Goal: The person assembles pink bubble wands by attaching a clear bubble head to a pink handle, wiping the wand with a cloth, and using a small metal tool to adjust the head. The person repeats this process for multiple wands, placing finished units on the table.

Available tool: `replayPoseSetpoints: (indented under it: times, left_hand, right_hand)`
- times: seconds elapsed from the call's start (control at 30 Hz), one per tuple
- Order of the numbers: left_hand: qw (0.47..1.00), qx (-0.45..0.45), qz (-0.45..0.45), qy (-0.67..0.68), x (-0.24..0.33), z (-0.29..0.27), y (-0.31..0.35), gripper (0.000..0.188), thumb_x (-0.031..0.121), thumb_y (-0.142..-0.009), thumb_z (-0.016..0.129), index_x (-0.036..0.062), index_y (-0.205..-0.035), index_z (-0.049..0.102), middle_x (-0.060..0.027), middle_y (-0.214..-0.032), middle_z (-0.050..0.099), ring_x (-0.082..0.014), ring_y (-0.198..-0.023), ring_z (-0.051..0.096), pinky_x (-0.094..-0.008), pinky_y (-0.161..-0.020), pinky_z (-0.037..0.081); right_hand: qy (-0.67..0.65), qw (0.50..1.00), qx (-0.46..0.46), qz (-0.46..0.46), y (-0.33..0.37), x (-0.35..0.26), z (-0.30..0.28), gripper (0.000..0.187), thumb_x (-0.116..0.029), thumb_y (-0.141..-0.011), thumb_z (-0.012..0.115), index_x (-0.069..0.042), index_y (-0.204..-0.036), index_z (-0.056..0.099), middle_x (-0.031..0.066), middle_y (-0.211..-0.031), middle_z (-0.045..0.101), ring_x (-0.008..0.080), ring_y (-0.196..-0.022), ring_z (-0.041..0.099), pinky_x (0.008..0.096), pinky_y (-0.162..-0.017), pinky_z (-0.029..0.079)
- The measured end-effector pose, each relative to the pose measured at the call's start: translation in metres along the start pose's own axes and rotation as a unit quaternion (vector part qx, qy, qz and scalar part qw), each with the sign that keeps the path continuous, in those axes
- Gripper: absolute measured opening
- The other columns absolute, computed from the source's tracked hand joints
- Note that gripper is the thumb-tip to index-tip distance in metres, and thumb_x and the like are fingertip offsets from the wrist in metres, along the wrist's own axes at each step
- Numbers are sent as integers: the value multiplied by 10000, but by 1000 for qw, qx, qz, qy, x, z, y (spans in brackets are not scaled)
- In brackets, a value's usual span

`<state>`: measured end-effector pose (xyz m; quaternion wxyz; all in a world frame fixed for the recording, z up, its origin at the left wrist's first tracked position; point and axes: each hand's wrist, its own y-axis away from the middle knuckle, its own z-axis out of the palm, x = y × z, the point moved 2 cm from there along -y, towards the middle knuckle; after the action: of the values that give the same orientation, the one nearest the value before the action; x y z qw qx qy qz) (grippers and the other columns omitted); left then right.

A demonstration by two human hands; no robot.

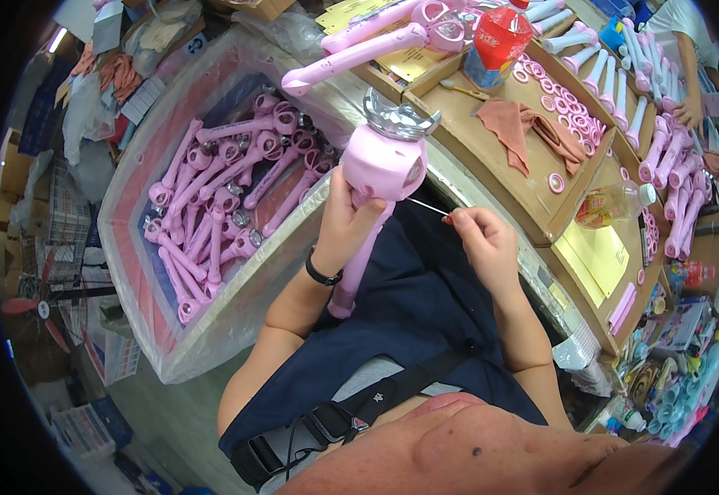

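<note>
My left hand (344, 223) is wrapped round the neck of a pink toy wand (386, 163), just below its round head. A silver crown tops the wand, which stands nearly upright, its handle reaching down over my dark apron. In my right hand (487, 246), fingertips pinch a thin metal rod (428, 206) with a reddish end at my fingers. The rod's far tip meets the lower edge of the wand's head; whether it goes inside cannot be made out.
To the left, a plastic-lined bin (248, 285) holds many pink wands. On the right, cardboard trays (532, 202) carry pink rings (570, 111), an orange-brown cloth (528, 132) and a red-labelled bottle (498, 45). Another person's hand (689, 111) is beside wands at far right.
</note>
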<state>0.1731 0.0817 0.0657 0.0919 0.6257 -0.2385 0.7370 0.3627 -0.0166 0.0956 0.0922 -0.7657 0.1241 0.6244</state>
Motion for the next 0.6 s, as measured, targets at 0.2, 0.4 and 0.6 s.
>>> replayPoseSetpoints:
  times: [0.2, 0.4, 0.6]
  left_hand:
    - [1000, 12, 28, 4, -1, -2, -3, 654, 343, -870, 655, -24, -1298, 323, -77, -1157, 483, -123, -1046, 475, -277, -901, 404]
    - [1000, -9, -19, 13, -10, -6, -3, 647, 317, -861, 671, -23, -1297, 334, -76, -1164, 487, -118, -1056, 474, -276, -912, 402]
    - [1000, -25, 8, 15, -10, -4, -1, 627, 310, -865, 667, -17, -1290, 341, -74, -1160, 492, -113, -1045, 476, -274, -912, 398]
  right_hand:
    - [-69, 997, 22, -2, 10, 8, 16, 188, -198, -927, 567, -11, -951, 574, -7, -640, 500, 75, -493, 457, 216, -500, 399]
    - [52, 994, 51, -78, 14, 20, 3, 171, -187, -888, 628, -17, -905, 643, 5, -710, 618, 71, -586, 533, 217, -545, 419]
    - [-66, 975, -78, 197, 5, 28, -6, 350, -313, -927, 578, 6, -795, 638, -11, -617, 561, 59, -573, 506, 195, -518, 383]
